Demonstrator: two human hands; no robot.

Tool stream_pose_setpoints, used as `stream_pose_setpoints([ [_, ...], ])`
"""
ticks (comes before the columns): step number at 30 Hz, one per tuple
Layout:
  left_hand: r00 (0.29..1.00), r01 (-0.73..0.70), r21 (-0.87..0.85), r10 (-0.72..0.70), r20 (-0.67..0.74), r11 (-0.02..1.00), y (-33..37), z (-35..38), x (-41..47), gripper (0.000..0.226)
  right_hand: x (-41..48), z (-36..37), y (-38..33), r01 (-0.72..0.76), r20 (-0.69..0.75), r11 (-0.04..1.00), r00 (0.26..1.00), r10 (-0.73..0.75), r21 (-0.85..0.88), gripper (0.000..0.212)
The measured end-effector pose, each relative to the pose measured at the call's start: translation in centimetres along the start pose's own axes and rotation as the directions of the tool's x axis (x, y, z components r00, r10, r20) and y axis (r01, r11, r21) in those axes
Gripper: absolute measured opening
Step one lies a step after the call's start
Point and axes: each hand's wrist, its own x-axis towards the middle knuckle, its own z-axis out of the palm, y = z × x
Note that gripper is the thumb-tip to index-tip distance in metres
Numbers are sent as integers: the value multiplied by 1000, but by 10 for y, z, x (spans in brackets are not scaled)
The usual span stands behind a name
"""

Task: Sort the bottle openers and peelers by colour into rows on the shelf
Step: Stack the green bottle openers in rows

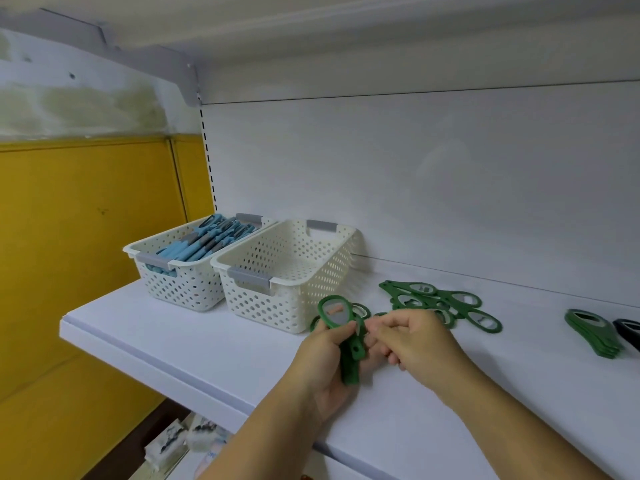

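My left hand grips a stack of green bottle openers upright above the white shelf, loop ends up. My right hand is right beside the stack with its fingers curled at the openers' side; whether it pinches one I cannot tell. Behind my right hand lies a loose pile of green openers. Further right sits a neat stack of green openers, and a dark one lies at the frame edge. The left white basket holds several blue peelers.
A second white perforated basket stands next to the first, with nothing visible inside. The shelf's white back panel rises behind everything, and another shelf hangs overhead. A yellow wall is on the left. Packaged goods lie below the shelf's front edge.
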Motion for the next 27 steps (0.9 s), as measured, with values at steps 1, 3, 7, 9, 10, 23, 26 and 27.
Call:
stream_pose_setpoints([
  [1,999,31,-81,-33,-24,996,0,-2,2,26,3,-3,3,34,-72,994,997,-42,-105,17],
  [3,995,80,-154,-88,-51,985,-2,-6,7,34,5,-9,10,46,-155,926,982,-112,-376,11],
  [7,992,99,-176,-111,-59,979,-1,-7,7,40,9,-11,18,-10,-137,812,987,-87,-584,18],
  [9,994,86,-174,-96,-53,981,-1,-7,7,48,10,-11,20,-29,-116,767,992,-59,-641,23],
  [10,995,72,-157,-82,-57,985,-2,-8,7,52,11,-11,20,-35,-112,755,992,-51,-655,24],
  [23,998,21,-145,-30,-60,989,-1,-7,8,20,2,-8,5,-21,-120,516,980,-159,-856,34],
  [26,995,14,-184,-32,-97,983,0,-5,5,17,3,-14,4,-21,-174,614,966,-191,-789,34],
  [27,994,9,-185,-29,-109,983,0,-5,6,18,4,-17,5,-10,-209,676,954,-213,-736,33],
])
